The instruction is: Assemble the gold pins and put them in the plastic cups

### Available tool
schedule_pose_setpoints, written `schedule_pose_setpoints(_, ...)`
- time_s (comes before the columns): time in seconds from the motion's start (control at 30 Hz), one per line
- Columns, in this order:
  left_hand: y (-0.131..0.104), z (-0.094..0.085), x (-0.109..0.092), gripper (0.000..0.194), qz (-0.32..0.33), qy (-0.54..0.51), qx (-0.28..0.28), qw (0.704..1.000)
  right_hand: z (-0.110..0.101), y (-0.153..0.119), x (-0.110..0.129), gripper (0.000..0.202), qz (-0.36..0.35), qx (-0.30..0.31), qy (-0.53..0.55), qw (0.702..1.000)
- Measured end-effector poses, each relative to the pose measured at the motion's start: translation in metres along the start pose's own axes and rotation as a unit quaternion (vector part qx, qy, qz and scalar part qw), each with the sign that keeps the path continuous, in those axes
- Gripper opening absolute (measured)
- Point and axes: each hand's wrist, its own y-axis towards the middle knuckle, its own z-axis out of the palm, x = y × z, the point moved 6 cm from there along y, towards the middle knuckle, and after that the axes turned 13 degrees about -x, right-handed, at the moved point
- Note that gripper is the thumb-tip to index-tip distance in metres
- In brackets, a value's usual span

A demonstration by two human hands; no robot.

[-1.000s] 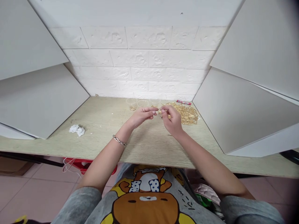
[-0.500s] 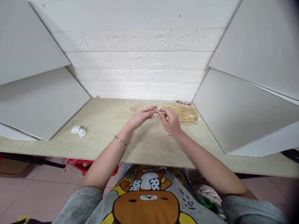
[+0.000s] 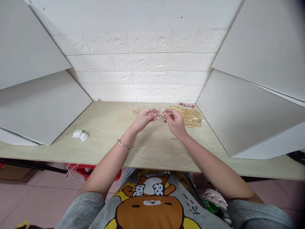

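My left hand [image 3: 145, 120] is over the middle of the table, thumb and fingertips drawn together in a pinch. Whatever is between them is too small to make out. A short gap to the right, my right hand [image 3: 175, 123] also has thumb and forefinger pinched, and a tiny dark tip shows below its fingers. Just behind the right hand spreads a pile of thin gold-coloured rods [image 3: 192, 117], partly covered by it. A little heap of small gold pieces [image 3: 135, 112] lies left of my left hand. Clear round dishes [image 3: 134, 105] stand behind both hands.
A red pen-like stick [image 3: 187, 105] lies at the back by the wall. On the left is a crumpled white tissue [image 3: 80, 135]. White panels [image 3: 250, 108] lean in from both sides. A red stool [image 3: 85, 170] shows below the table's front edge.
My hands, whose fingertips were meeting, have moved slightly apart. The left fingers have curled more, and gold pieces now show behind them.
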Motion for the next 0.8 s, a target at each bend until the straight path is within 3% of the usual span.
schedule_pose_setpoints(0.2, 0.003, -0.003, 0.003, 0.026, 0.026, 0.005, -0.009, 1.0, 0.003, 0.002, -0.007, 0.02, 0.06, 0.013, 0.031, 0.998)
schedule_pose_setpoints(0.33, 0.006, -0.006, 0.003, 0.032, 0.034, 0.0, -0.025, 0.999, 0.003, 0.001, -0.009, 0.019, 0.05, 0.014, -0.002, 0.999)
schedule_pose_setpoints(0.47, 0.011, -0.009, 0.004, 0.037, 0.037, -0.011, -0.041, 0.998, 0.002, -0.001, 0.005, 0.011, -0.076, 0.013, -0.057, 0.995)
schedule_pose_setpoints(0.6, 0.014, -0.012, 0.008, 0.044, 0.033, -0.019, -0.044, 0.998, 0.012, -0.015, 0.023, 0.011, -0.244, 0.074, -0.115, 0.96)
schedule_pose_setpoints(0.7, 0.014, -0.012, 0.009, 0.044, 0.034, -0.015, -0.048, 0.998, 0.019, -0.023, 0.025, 0.013, -0.288, 0.106, -0.142, 0.941)
schedule_pose_setpoints(0.8, 0.013, -0.012, 0.009, 0.04, 0.033, -0.009, -0.048, 0.998, 0.02, -0.024, 0.022, 0.013, -0.286, 0.105, -0.155, 0.94)
